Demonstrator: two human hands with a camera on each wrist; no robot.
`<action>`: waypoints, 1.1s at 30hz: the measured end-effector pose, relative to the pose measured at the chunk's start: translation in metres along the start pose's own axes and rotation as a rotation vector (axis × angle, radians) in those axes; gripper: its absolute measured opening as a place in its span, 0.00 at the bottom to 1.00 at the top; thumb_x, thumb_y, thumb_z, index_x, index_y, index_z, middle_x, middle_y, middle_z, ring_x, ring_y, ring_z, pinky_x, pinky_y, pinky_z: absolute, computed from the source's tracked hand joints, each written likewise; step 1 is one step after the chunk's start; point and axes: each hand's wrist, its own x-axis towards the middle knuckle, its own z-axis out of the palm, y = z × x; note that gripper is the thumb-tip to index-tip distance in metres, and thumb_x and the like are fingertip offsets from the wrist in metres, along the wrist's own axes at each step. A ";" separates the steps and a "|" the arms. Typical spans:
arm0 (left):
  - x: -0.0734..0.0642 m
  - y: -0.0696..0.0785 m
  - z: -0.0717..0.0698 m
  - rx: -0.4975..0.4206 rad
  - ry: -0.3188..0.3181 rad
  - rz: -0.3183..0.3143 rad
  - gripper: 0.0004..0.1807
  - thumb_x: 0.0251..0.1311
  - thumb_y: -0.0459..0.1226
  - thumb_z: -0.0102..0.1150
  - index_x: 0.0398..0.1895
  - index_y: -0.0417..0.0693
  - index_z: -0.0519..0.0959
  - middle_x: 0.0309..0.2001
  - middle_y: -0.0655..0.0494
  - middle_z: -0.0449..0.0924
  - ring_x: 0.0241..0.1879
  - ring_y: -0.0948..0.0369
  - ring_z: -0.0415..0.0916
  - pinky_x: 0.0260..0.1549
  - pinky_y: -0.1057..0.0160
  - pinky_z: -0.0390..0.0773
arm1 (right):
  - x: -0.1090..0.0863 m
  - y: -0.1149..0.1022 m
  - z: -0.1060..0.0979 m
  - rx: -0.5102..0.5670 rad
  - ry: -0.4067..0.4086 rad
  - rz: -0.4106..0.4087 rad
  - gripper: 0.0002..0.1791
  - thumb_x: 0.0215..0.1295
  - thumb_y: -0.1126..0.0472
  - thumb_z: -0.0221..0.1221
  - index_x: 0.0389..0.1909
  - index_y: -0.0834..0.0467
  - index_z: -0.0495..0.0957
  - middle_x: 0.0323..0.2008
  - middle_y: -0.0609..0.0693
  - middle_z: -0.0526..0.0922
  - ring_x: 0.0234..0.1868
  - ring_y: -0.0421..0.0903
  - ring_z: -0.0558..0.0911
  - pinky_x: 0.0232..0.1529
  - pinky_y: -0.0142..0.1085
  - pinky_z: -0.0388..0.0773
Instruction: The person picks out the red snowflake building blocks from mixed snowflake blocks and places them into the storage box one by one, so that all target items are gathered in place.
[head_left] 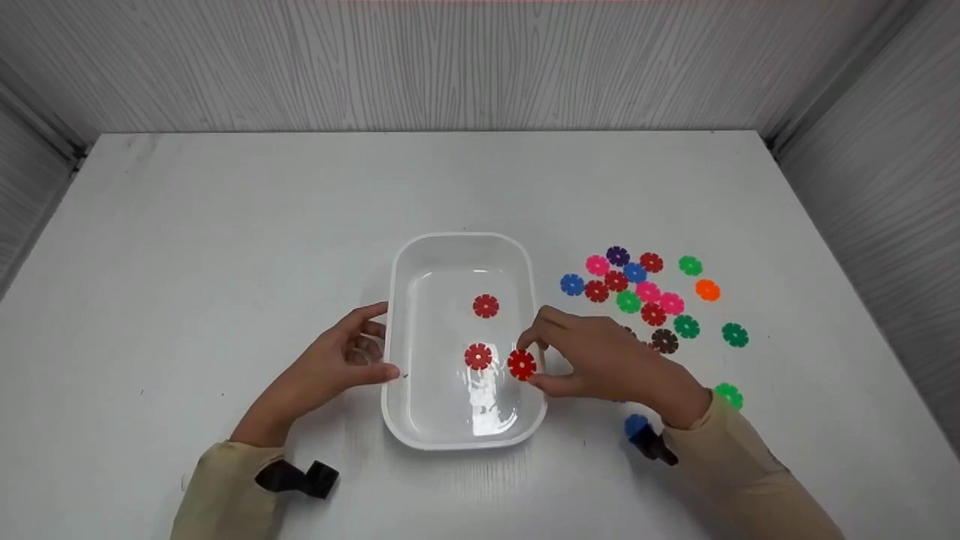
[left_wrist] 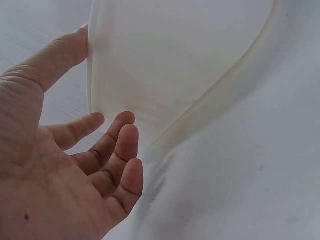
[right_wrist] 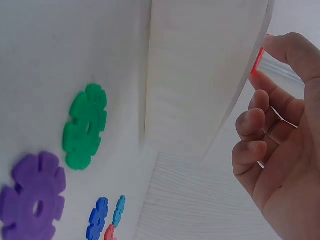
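Observation:
A white plastic tub [head_left: 465,445] stands on the table, with a red notched disc [head_left: 486,306] and another red notched disc [head_left: 478,356] lying inside it. My right hand [head_left: 600,360] pinches a third red disc [head_left: 522,365] between thumb and index finger, over the tub's right rim. From the right wrist, that red disc [right_wrist: 257,61] appears edge-on past the tub wall [right_wrist: 200,70]. My left hand [head_left: 322,375] holds the tub's left side, thumb at the rim. In the left wrist view, the curled fingers [left_wrist: 129,142] lie by its outer wall [left_wrist: 150,75].
Many coloured notched discs lie scattered right of the tub, among them an orange disc [head_left: 707,290], a dark green disc [head_left: 735,334] and a brown disc [head_left: 664,341]. A blue disc [head_left: 636,426] lies by the right wrist's black camera mount [head_left: 651,444]. A grey wood-grain panel [head_left: 450,67] backs the table.

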 end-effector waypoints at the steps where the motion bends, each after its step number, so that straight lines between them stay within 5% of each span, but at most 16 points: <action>1: 0.000 0.000 0.000 0.001 0.000 0.001 0.44 0.52 0.40 0.70 0.72 0.50 0.59 0.54 0.48 0.72 0.47 0.56 0.71 0.47 0.65 0.73 | 0.000 -0.001 0.001 0.000 -0.006 -0.002 0.24 0.55 0.51 0.68 0.52 0.50 0.75 0.45 0.46 0.79 0.34 0.42 0.80 0.33 0.27 0.77; 12: 0.000 -0.001 0.000 -0.019 0.000 -0.002 0.44 0.52 0.40 0.70 0.72 0.51 0.59 0.54 0.48 0.71 0.46 0.56 0.70 0.46 0.67 0.73 | -0.002 0.001 0.007 0.005 0.035 -0.107 0.26 0.55 0.50 0.68 0.55 0.49 0.75 0.46 0.48 0.78 0.36 0.42 0.80 0.33 0.28 0.79; 25: -0.001 0.001 0.000 -0.001 0.006 -0.008 0.44 0.51 0.39 0.70 0.72 0.50 0.59 0.54 0.47 0.72 0.46 0.56 0.71 0.46 0.67 0.73 | -0.019 0.020 -0.002 0.041 0.048 -0.031 0.25 0.57 0.52 0.68 0.55 0.50 0.74 0.48 0.48 0.77 0.38 0.41 0.81 0.34 0.30 0.81; 33: -0.001 0.002 0.000 0.002 -0.003 -0.007 0.44 0.52 0.40 0.70 0.72 0.51 0.59 0.54 0.47 0.72 0.47 0.56 0.71 0.46 0.67 0.73 | -0.048 0.053 -0.004 0.057 -0.001 0.106 0.26 0.55 0.54 0.69 0.56 0.50 0.75 0.47 0.49 0.76 0.40 0.43 0.79 0.36 0.33 0.82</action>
